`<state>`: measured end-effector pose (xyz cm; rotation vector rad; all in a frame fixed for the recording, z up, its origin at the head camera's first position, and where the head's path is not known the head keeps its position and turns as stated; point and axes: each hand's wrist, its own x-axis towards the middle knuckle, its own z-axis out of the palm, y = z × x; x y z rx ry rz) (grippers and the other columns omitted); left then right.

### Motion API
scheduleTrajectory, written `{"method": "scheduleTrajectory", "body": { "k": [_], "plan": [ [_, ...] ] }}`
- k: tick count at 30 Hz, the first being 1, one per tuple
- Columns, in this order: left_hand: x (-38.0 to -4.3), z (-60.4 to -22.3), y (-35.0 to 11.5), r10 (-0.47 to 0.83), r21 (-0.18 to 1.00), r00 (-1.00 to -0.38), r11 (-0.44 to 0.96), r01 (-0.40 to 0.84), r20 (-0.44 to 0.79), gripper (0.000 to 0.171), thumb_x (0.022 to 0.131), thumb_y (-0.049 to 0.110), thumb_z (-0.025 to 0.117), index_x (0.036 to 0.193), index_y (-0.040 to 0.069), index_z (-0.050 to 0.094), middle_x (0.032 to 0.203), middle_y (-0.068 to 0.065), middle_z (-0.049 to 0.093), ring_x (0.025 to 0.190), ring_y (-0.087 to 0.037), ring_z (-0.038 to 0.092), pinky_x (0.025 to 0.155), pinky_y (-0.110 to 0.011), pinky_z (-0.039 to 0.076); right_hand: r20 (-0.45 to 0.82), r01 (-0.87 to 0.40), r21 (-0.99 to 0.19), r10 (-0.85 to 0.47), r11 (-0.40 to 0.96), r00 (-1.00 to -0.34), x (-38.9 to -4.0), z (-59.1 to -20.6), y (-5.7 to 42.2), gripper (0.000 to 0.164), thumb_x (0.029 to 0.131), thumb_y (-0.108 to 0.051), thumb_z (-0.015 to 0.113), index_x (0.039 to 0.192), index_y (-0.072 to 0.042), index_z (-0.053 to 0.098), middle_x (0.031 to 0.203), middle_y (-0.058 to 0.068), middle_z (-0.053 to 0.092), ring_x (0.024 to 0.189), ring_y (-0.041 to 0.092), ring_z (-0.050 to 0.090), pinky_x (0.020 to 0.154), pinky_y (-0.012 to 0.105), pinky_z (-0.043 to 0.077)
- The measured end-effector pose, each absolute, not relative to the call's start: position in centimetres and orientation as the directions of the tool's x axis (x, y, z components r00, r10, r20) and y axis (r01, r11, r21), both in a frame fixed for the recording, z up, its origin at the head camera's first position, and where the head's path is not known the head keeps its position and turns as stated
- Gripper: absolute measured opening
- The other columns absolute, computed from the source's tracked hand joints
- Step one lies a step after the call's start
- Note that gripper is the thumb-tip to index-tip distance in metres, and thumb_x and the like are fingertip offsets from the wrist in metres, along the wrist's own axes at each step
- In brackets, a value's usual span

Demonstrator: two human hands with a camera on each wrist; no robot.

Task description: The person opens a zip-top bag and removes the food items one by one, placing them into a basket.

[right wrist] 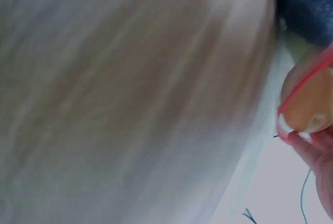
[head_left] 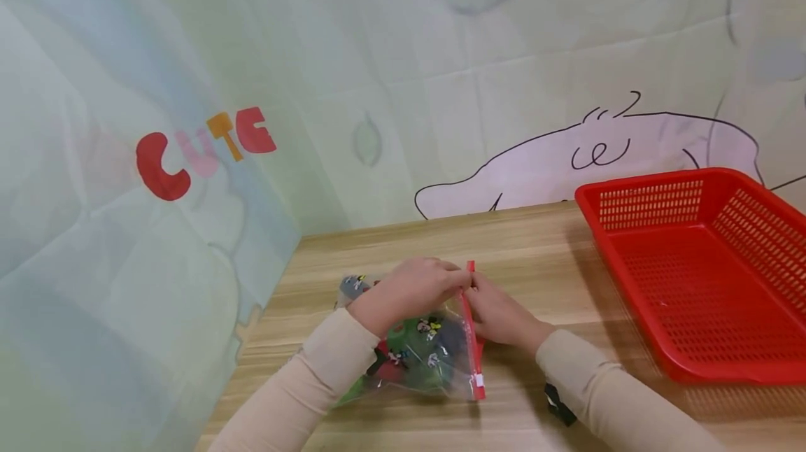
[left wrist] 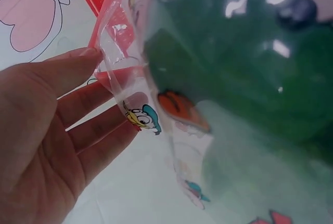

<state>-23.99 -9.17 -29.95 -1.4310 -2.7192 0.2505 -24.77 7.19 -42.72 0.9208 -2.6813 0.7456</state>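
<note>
A clear zip bag (head_left: pixel 434 350) printed with small cartoon figures lies on the table, with green, red and dark contents showing through its film. Its red zip strip (head_left: pixel 469 340) runs along the right side, and a white slider (head_left: pixel 479 380) sits near the end closest to me. My left hand (head_left: pixel 418 287) reaches over the bag and pinches the far part of the red edge; in the left wrist view its thumb and fingers hold the film there. From the right, my right hand (head_left: pixel 504 313) grips the same edge, fingertips close to the left hand's.
A red plastic basket (head_left: pixel 661 329) with mesh walls stands on the right. Beneath my right forearm a small black object (head_left: pixel 559 404) lies partly covered on the wooden table (head_left: pixel 535 238). A printed cloth (head_left: pixel 352 74) hangs behind and to the left.
</note>
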Motion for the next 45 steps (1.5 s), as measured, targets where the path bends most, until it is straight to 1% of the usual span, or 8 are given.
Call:
{"method": "scheduleTrajectory", "body": {
  "k": [4,8,13,21,27,32,38,45],
  "plan": [
    [-24.1,-29.9,-9.2,0.824,-0.164,-0.566,0.556,0.815,-0.020,0.015,0.093,0.023,0.054,0.107,0.021,0.060,0.111,0.005,0.067,0.095,-0.012,0.064,0.085,-0.027,0.052,0.302,-0.580,-0.415,-0.495,0.701,-0.815,-24.3,-41.6,7.4,0.070,0.078,-0.034,0.071,0.136,-0.008,0.042,0.132,0.018,0.044,0.120,0.031,0.046,0.099,0.046,0.043],
    [-24.4,-29.9,-9.2,0.832,-0.164,-0.554,0.545,0.822,-0.009,0.021,0.094,0.022,0.053,0.113,0.020,0.059,0.113,0.003,0.066,0.098,-0.013,0.064,0.086,-0.028,0.052,0.290,-0.570,-0.402,-0.491,0.716,-0.822,-23.7,-40.7,7.8,0.071,0.078,-0.038,0.071,0.136,-0.009,0.043,0.127,0.015,0.046,0.114,0.028,0.048,0.095,0.044,0.046],
    [-24.7,-30.1,-9.3,0.843,-0.148,-0.538,0.534,0.832,0.017,0.013,0.093,0.020,0.053,0.105,0.021,0.059,0.107,0.005,0.068,0.092,-0.011,0.065,0.082,-0.026,0.053,0.259,-0.554,-0.372,-0.490,0.744,-0.832,-22.9,-39.8,8.4,0.071,0.077,-0.037,0.072,0.137,-0.014,0.043,0.119,0.012,0.046,0.103,0.023,0.047,0.086,0.038,0.050],
    [-24.7,-29.9,-8.8,0.827,-0.116,-0.562,0.558,0.822,0.000,0.012,0.095,0.021,0.051,0.102,0.020,0.060,0.105,0.006,0.068,0.088,-0.010,0.064,0.080,-0.025,0.053,0.149,-0.489,-0.336,-0.468,0.805,-0.871,-21.7,-38.8,8.8,0.077,0.075,-0.034,0.074,0.141,-0.020,0.037,0.120,0.010,0.043,0.105,0.023,0.043,0.083,0.035,0.052],
    [-24.6,-30.1,-8.9,0.823,-0.101,-0.568,0.565,0.819,0.003,0.012,0.095,0.022,0.050,0.100,0.021,0.060,0.104,0.005,0.068,0.087,-0.011,0.063,0.081,-0.026,0.052,0.173,-0.499,-0.238,-0.469,0.833,-0.866,-20.7,-37.9,9.1,0.075,0.074,-0.031,0.074,0.140,-0.021,0.040,0.113,0.013,0.047,0.095,0.023,0.045,0.074,0.032,0.052],
    [-24.5,-30.4,-9.2,0.828,-0.101,-0.560,0.559,0.823,0.020,0.010,0.094,0.022,0.052,0.099,0.020,0.061,0.100,0.006,0.067,0.081,-0.010,0.061,0.078,-0.025,0.052,0.188,-0.508,-0.198,-0.476,0.839,-0.859,-19.9,-37.2,9.7,0.068,0.072,-0.028,0.076,0.133,-0.015,0.048,0.111,0.015,0.049,0.092,0.024,0.046,0.075,0.035,0.053],
    [-24.5,-30.7,-9.4,0.844,-0.103,-0.533,0.536,0.838,0.060,0.010,0.094,0.019,0.052,0.099,0.018,0.061,0.095,0.005,0.067,0.076,-0.011,0.060,0.073,-0.026,0.052,0.206,-0.523,-0.155,-0.491,0.838,-0.847,-19.5,-36.3,10.4,0.064,0.071,-0.026,0.076,0.128,-0.013,0.051,0.105,0.014,0.050,0.087,0.023,0.047,0.069,0.034,0.052],
    [-24.6,-30.8,-9.5,0.856,-0.133,-0.508,0.517,0.846,0.097,0.010,0.094,0.018,0.052,0.095,0.019,0.061,0.092,0.006,0.067,0.075,-0.010,0.060,0.071,-0.026,0.051,0.236,-0.535,-0.079,-0.506,0.841,-0.829,-18.9,-34.7,11.3,0.061,0.068,-0.028,0.078,0.122,-0.015,0.055,0.098,0.012,0.049,0.081,0.022,0.047,0.063,0.031,0.051]
  ]
}}
